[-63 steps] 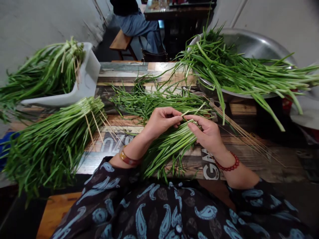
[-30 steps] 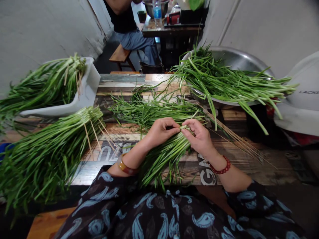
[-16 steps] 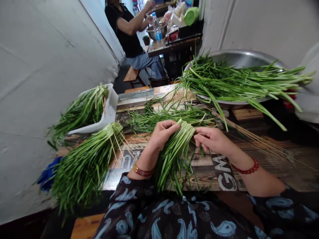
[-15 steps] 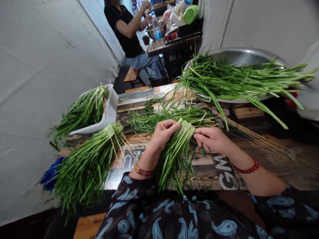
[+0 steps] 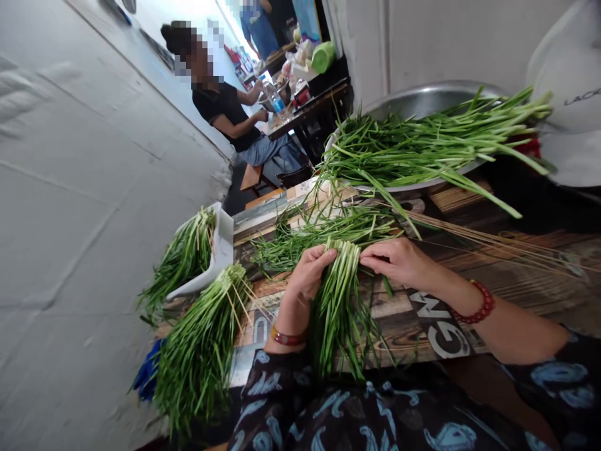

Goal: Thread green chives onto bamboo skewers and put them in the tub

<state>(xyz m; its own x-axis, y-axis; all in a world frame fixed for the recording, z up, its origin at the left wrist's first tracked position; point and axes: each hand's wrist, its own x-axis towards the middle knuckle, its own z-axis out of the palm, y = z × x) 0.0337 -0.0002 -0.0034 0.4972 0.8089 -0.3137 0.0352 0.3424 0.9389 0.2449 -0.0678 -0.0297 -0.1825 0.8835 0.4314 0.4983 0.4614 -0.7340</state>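
My left hand (image 5: 312,269) is closed around a bunch of green chives (image 5: 340,288), its thumb lying across the pale stem ends. The stems are lined up side by side at the top, and the leaves hang toward my lap. At the right edge of those stems, the thumb and fingers of my right hand (image 5: 394,260) are pinched together; whatever is between them is too small to make out. To the left lies another bunch of chives (image 5: 201,338) with thin wooden skewers (image 5: 233,305) through its stem ends. Loose chives (image 5: 300,241) are spread just beyond my hands.
A large metal basin (image 5: 422,100) heaped with chives stands at the back right. Long bamboo skewers (image 5: 488,238) lie on the wooden table (image 5: 530,285). At left are a white tray (image 5: 224,241) with skewered chives and a blue cloth-like item (image 5: 149,369). Another person (image 5: 225,116) sits beyond.
The camera view has turned, so the table items sit further right and the seated person shows more fully. Both hands stay at the bunch, which now hangs straighter down.
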